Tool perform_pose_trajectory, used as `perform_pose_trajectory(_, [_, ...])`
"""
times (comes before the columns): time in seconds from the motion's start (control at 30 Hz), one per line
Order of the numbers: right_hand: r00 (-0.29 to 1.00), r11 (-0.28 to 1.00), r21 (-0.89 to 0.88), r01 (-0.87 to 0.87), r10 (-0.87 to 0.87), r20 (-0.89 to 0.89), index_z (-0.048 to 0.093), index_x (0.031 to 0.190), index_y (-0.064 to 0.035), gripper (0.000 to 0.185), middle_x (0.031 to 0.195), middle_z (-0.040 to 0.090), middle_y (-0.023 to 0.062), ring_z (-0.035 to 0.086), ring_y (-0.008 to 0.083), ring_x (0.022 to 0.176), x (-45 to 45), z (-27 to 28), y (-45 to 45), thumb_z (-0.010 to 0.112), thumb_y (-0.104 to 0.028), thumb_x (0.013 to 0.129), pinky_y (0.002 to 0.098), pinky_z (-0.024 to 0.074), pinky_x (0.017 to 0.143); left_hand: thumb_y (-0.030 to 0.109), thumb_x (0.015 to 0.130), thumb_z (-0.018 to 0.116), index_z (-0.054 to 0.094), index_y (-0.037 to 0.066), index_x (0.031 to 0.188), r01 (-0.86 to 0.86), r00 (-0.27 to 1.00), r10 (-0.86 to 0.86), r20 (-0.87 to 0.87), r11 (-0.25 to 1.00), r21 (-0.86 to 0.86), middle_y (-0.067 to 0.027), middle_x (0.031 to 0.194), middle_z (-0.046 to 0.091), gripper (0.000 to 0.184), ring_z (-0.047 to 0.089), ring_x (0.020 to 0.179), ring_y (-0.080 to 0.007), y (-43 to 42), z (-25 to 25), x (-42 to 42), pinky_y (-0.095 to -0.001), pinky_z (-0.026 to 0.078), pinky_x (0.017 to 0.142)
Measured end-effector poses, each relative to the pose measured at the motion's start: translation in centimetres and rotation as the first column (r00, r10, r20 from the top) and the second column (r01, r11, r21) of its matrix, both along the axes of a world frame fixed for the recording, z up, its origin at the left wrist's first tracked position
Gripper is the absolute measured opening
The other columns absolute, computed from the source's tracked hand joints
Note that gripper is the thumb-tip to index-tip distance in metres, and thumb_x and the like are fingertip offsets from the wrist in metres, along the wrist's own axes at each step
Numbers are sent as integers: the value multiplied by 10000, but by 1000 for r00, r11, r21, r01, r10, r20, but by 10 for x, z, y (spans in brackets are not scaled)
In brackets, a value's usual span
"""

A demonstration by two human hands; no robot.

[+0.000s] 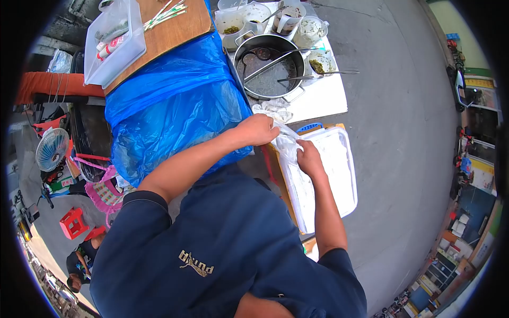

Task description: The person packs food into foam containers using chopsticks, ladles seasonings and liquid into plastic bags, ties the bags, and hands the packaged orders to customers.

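My left hand (258,129) is closed on one edge of a thin clear plastic bag (287,144). Fingers of my right hand (310,159) pinch the same bag on its other side, so it stretches in folds between both hands. Below the right hand lies a shallow white rectangular tub (347,177) with a pale surface inside. A blue handle (309,127) shows at its far end. Crumpled white plastic (273,110) lies just beyond my left hand. A blue plastic sheet (175,114) spreads under my left forearm.
A large metal pot (270,85) with long-handled utensils stands on a white board (323,103), among several plastic jugs of food. At upper left, a clear bin (115,45) sits on a wooden board (183,21). A fan (52,149), a red stool (73,222) and another person (82,262) are leftward.
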State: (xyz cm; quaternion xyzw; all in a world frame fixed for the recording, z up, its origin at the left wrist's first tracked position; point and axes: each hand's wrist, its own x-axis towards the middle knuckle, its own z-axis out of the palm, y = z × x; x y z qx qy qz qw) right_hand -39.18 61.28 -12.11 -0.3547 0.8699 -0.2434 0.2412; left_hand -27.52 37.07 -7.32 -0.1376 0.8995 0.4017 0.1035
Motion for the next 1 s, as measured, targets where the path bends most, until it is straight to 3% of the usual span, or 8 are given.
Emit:
perform_pose_trajectory(0.07, [997,997,32,-76,75,30,675,1159,-24,297,1203,600,215,580,394,1144,-20,10,-21,658,-114,877,427,459,1004,383,912,607,712,-17,946,-3,1000,6,22,991,-130,-225,1004,690,415,675,952,-409,-9,7,-16,-498,539,812])
perform_pose_trajectory(0.17, [995,992,-128,-20,8,-98,692,1122,-30,262,1211,595,200,607,350,1093,-58,14,-74,661,-106,873,402,486,957,319,893,633,708,-21,931,20,999,-27,-45,989,-145,-227,999,685,351,680,945,-396,-20,-22,-30,-498,546,813])
perform_pose_trajectory(0.23, [978,967,-189,171,-143,154,695,1107,-33,237,1036,657,132,644,207,886,-77,6,-125,684,-107,882,329,520,790,204,847,642,711,-21,927,16,1000,-19,-21,992,-127,-225,986,682,248,684,945,-388,-24,-45,-36,-491,551,824])
perform_pose_trajectory(0.3, [909,973,-184,139,-52,413,679,1158,-27,275,882,678,76,647,185,799,-87,-21,-177,679,-108,895,336,515,738,127,831,557,681,-24,946,92,995,-89,41,993,-74,-228,989,666,227,669,955,-399,-24,-57,-37,-501,533,842])
perform_pose_trajectory(0.43, [906,899,-234,-371,406,124,665,1224,-74,368,827,664,130,638,301,753,-58,-38,-269,669,-72,856,409,518,726,31,798,545,645,-36,1041,112,993,-112,47,994,19,-254,1065,640,271,667,975,-413,-24,-62,-37,-503,536,845])
perform_pose_trajectory(0.57, [803,802,-59,-595,589,-91,649,1149,-70,266,938,655,191,640,409,847,-50,-74,-309,597,-102,890,495,520,768,22,833,537,610,-31,1122,3,997,-16,78,986,168,-268,1122,619,303,663,1008,-427,-26,-76,-40,-508,541,840])
perform_pose_trajectory(0.87, [716,715,-44,-698,695,-65,633,1185,-128,319,992,650,187,647,401,945,-62,-78,-306,550,-43,889,485,542,791,71,867,549,651,-40,1051,42,991,-60,120,989,144,-268,1142,583,237,661,965,-433,-26,-83,-43,-499,544,827])
perform_pose_trajectory(1.0, [869,822,-280,-496,467,-165,574,1045,-77,144,951,656,186,648,417,882,-76,-76,-314,629,-110,916,484,536,744,75,849,559,657,-60,1025,71,981,-87,171,993,99,-282,1136,589,243,659,980,-440,-28,-86,-45,-483,550,834])
